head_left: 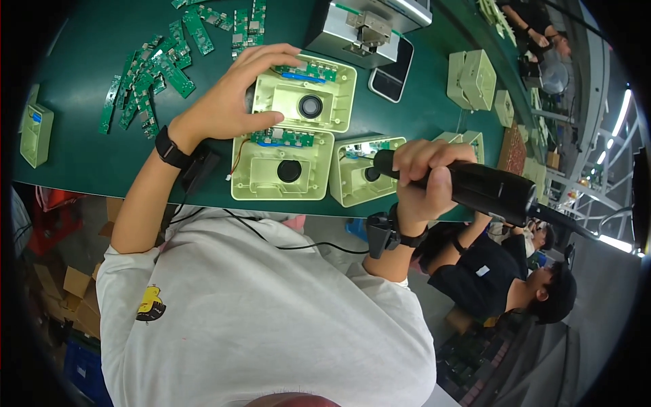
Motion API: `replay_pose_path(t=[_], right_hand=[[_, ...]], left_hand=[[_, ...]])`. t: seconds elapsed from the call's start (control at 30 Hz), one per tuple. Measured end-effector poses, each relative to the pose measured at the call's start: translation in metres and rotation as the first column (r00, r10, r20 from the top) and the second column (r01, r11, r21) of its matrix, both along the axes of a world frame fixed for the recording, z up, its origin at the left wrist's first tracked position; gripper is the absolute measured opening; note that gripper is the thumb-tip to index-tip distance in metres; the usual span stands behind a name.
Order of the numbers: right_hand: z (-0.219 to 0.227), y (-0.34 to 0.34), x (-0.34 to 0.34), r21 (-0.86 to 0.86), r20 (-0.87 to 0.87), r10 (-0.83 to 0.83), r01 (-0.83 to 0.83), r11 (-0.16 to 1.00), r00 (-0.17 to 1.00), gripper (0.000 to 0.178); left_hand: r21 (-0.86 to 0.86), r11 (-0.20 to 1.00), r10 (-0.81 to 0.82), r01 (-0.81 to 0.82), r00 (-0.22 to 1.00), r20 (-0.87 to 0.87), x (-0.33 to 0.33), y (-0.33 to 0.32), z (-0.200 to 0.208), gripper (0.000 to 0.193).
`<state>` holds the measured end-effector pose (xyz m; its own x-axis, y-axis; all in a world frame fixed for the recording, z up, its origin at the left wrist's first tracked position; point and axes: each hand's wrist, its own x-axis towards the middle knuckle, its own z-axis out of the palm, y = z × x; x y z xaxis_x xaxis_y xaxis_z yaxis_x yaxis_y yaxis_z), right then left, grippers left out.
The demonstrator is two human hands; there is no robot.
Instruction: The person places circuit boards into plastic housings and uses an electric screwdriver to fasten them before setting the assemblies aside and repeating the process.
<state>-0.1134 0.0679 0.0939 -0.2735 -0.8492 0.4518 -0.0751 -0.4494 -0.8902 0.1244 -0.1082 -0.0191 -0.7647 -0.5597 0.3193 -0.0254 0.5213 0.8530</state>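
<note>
My left hand (pixel 230 95) spans the left side of a pale green plastic housing (pixel 346 95), thumb low and fingers at its top edge. Inside that housing are a round black speaker (pixel 310 106) and a green circuit board (pixel 319 70) with a blue strip. A second housing (pixel 244 191) lies just below, with its own board (pixel 283 138) and a loose red and black wire. Wrapped in my right hand (pixel 430 173) is a black electric screwdriver (pixel 491 190), its nose pointing left over a third, tilted housing (pixel 352 197). Its bit's contact point is unclear.
Several loose circuit boards (pixel 163 68) are scattered at the back left. A metal fixture (pixel 359 34) and a phone-like device (pixel 392 71) stand at the back. More housings (pixel 475 80) sit at right; one (pixel 37 139) lies far left. A co-worker (pixel 488 271) is at right.
</note>
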Motion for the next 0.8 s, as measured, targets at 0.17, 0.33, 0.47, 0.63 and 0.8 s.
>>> replay_pose_path(t=[0.17, 0.33, 0.47, 0.63, 0.8], right_hand=[[-0.01, 0.005, -0.001, -0.002, 0.042, -0.01, 0.01, 1.0, 0.999, 0.026], [-0.017, 0.005, -0.001, -0.012, 0.03, -0.011, 0.011, 1.0, 0.999, 0.027], [-0.019, 0.002, 0.002, -0.02, 0.004, -0.009, 0.009, 1.0, 1.0, 0.028], [-0.014, 0.0, 0.002, -0.01, 0.002, 0.002, -0.002, 1.0, 1.0, 0.028], [0.024, -0.065, -0.014, -0.263, 0.047, 0.113, -0.096, 0.96, 0.993, 0.018]], left_hand=[[-0.033, 0.999, 0.016, -0.016, 1.0, -0.013, -0.001, 0.001, -0.002, 0.073], [-0.041, 0.999, 0.017, -0.018, 1.0, -0.014, -0.002, 0.002, -0.001, 0.073], [-0.018, 0.999, 0.026, -0.026, 1.0, 0.011, -0.001, 0.0, -0.001, 0.074], [-0.009, 1.0, 0.021, -0.021, 1.0, 0.005, 0.0, 0.001, -0.001, 0.075], [-0.008, 1.0, -0.006, 0.006, 1.0, 0.016, 0.003, 0.001, 0.0, 0.079]])
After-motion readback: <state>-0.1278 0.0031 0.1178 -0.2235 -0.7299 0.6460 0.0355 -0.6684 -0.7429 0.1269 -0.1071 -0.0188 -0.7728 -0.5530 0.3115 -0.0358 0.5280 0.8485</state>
